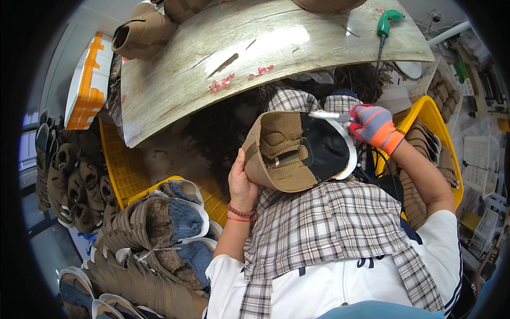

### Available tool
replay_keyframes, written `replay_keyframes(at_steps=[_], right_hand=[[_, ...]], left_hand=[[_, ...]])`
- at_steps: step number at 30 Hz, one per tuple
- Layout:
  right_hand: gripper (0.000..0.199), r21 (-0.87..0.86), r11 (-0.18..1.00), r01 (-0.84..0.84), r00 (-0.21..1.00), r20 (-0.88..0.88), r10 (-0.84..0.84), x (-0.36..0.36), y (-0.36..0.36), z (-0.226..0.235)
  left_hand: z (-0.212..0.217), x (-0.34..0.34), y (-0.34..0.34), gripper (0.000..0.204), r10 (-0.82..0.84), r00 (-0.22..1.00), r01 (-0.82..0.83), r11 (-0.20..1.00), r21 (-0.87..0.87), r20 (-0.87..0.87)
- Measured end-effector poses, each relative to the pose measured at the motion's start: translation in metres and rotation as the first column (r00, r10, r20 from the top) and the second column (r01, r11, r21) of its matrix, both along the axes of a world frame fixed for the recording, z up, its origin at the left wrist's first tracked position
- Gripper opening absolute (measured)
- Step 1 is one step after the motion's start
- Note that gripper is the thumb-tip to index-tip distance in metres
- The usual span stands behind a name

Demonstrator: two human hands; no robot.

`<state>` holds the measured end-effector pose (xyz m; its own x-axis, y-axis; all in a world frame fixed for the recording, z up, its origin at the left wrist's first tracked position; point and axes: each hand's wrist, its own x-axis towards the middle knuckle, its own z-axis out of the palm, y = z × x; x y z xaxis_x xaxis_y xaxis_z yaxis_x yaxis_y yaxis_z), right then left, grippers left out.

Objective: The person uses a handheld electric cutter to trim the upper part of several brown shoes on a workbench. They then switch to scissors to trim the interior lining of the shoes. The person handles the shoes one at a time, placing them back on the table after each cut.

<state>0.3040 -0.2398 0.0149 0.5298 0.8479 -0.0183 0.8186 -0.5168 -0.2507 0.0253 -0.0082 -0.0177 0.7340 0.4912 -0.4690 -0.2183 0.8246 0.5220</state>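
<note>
A brown cap (pixel 284 170) is turned with its inside up above my lap. Its lining is brown and mesh-textured; a black panel (pixel 324 151) lies toward the right, edged by a white rim (pixel 351 154). My bare left hand (pixel 243 183) grips the crown's left side, thumb up along the outside. At the far right of the rim, my right hand (pixel 376 127), in a grey and orange glove, is closed. From it a thin, pale, metal-looking tool (pixel 344 117) points toward a white strip (pixel 323 114) at the rim; its exact kind is unclear.
A wood-patterned table (pixel 180 80) stands ahead, bearing brown caps (pixel 143 32) and a green corded hand tool (pixel 390 21). Yellow crates (pixel 119 170) flank me; nested caps (pixel 122 228) pile up at the left, others (pixel 422 154) at the right. Dark scraps lie beneath the table.
</note>
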Motion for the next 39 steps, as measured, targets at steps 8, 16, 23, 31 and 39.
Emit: replay_keyframes(at_steps=[8, 16, 23, 31, 39], right_hand=[[0.026, -0.093, 0.939, -0.332, 0.928, -0.208, 0.308, -0.030, 0.024, 0.020], [0.036, 0.074, 0.997, -0.016, 0.990, -0.136, 0.026, -0.011, 0.004, 0.005], [0.039, 0.007, 0.925, -0.380, 0.904, 0.215, 0.370, -0.015, 0.015, 0.017], [0.033, 0.071, 0.994, -0.085, 0.994, -0.066, 0.090, 0.002, -0.001, 0.010], [0.031, 0.009, 0.960, -0.280, 0.930, -0.247, 0.273, -0.060, 0.030, 0.045]], left_hand=[[0.009, 0.003, -0.002, 0.038, -0.005, 1.000, 0.006, 0.999, 0.033, -0.028], [-0.003, -0.009, 0.001, 0.041, -0.032, 0.999, 0.030, 0.999, 0.035, 0.029], [0.000, -0.004, 0.000, 0.041, -0.055, 0.998, 0.055, 0.998, 0.018, 0.040], [0.004, -0.005, 0.001, 0.039, -0.036, 0.999, 0.035, 0.997, 0.073, 0.019], [0.011, -0.037, 0.032, 0.041, -0.381, 0.909, 0.397, 0.914, 0.077, -0.170]])
